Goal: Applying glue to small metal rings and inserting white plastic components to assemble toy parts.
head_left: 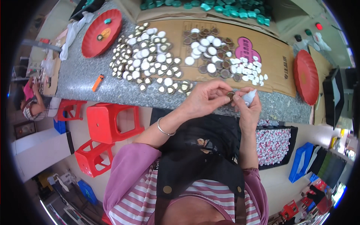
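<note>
My left hand (204, 99) is closed, its thumb and fingers pinching a small brown round cap (231, 94) above the front edge of the table. My right hand (247, 108) is closed around a small white squeeze bottle (249, 98) with a pointed tip. Its thumb and forefinger also meet the cap's edge. Beyond the hands, brown caps (225, 73) and white discs (211, 68) lie mixed on a cardboard sheet (275, 77). A cluster of small white pieces (247, 69) sits just past my right hand. To the left spreads a large pile of brown-rimmed caps with white faces (144, 56).
Red scalloped trays stand at the left (87, 39) and right (305, 77). An orange-handled tool (98, 83) lies on the grey speckled table (75, 80). Green pieces (236, 11) fill a box behind. Red stools (108, 122) and a crate of pink-white pieces (273, 146) are below.
</note>
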Tool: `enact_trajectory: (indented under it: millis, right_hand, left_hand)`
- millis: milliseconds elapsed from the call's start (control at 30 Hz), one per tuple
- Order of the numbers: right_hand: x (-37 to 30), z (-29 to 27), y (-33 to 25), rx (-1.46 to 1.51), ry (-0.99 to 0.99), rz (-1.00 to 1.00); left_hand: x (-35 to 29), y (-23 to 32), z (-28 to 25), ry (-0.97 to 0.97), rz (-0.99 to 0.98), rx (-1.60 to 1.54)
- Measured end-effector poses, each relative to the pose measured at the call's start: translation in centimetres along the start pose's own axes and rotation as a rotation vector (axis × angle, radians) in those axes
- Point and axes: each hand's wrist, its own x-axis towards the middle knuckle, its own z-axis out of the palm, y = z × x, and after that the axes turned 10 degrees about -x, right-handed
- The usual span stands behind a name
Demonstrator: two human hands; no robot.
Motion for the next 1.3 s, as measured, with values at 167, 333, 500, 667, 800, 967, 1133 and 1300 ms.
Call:
enact_trajectory:
  millis: [167, 333, 500, 667, 800, 967, 1133, 1300]
  right_hand:
    - [-1.1, 2.6, 1.1, 0.181, -0.012, 0.109]
    - [-1.3, 3.4, 1.3, 0.146, -0.171, -0.025]
    - [-1.7, 1.1, -0.8, -0.154, -0.213, -0.146]
    - [-2.8, -1.6, -0.9, -0.306, 0.092, -0.272]
    - [-1.8, -0.4, -2.2, -0.203, 0.023, -0.52]
    - [-2.3, 0.1, -2.5, -0.275, 0.062, -0.554]
    - [-2.3, 0.0, -3.4, -0.53, 0.026, -0.739]
    - [-2.2, 0.2, -3.5, -0.586, -0.016, -0.756]
  left_hand:
    - [-1.9, -1.3, -1.8, -0.045, 0.225, 0.217]
    - [-3.4, -1.4, -2.5, -0.034, 0.155, -0.106]
    - [-3.3, -1.7, -5.0, -0.004, 0.198, -0.354]
    - [-3.0, -1.3, -5.9, 0.019, 0.143, -0.433]
    - [-2.5, -1.5, -6.1, 0.015, 0.174, -0.396]
    - [-2.3, -2.0, -5.8, -0.001, 0.154, -0.416]
    - [-2.3, -2.2, -5.0, -0.021, 0.16, -0.403]
    - [-2.2, -2.0, -4.7, -0.025, 0.149, -0.389]
